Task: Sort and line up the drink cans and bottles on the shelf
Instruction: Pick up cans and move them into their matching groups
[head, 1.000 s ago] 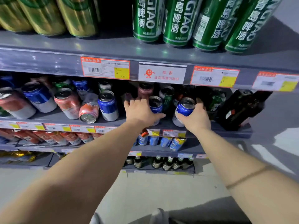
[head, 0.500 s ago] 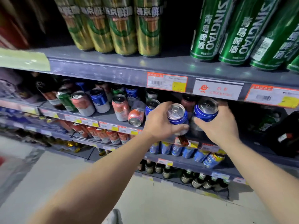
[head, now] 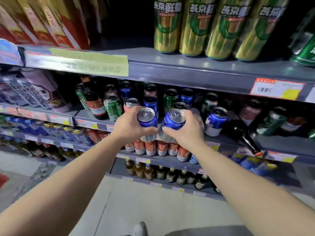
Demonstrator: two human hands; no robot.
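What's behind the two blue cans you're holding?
Behind the left hand's blue can stand a red can and another blue one. Behind the right hand's can, a dark can top shows; the hand covers the rest.

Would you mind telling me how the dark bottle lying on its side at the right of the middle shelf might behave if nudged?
The dark bottle lies on its side, so it would probably roll. Its neck overhangs the shelf edge, so a push might tip it off. It looks like glass, likely heavy and breakable.
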